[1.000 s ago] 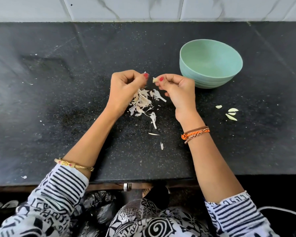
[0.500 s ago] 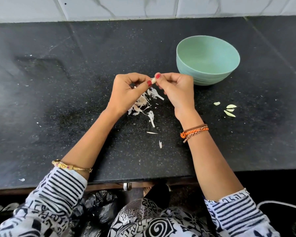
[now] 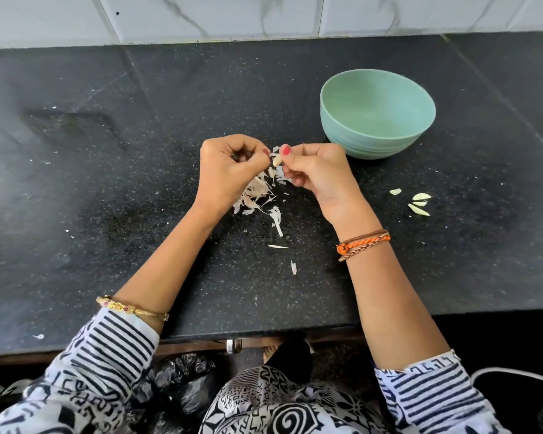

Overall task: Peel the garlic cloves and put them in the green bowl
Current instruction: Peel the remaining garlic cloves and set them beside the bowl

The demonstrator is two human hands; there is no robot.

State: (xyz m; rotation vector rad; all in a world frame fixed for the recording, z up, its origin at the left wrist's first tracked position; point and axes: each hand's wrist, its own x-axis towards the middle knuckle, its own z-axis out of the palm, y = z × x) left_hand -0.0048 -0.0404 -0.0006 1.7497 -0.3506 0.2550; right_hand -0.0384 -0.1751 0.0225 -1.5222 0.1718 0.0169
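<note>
A small pale garlic clove (image 3: 276, 160) is held above the black counter, between both hands. My right hand (image 3: 317, 173) pinches it with thumb and fingers curled round it. My left hand (image 3: 229, 170) has its fingers curled, and its fingertips pinch at the clove's skin from the left. The green bowl (image 3: 377, 112) stands upright behind and to the right of my right hand; nothing shows inside it. A few pale garlic cloves (image 3: 418, 203) lie on the counter to the right of my right wrist.
A heap of papery garlic skins (image 3: 257, 192) lies under and just in front of my hands, with stray flakes (image 3: 277, 245) nearer the counter's front edge. A white tiled wall runs along the back. Black bags sit below the counter edge.
Both hands stay together on the clove; my left fingertips have closed in on it and the hands have shifted slightly. The camera view has moved a little.
</note>
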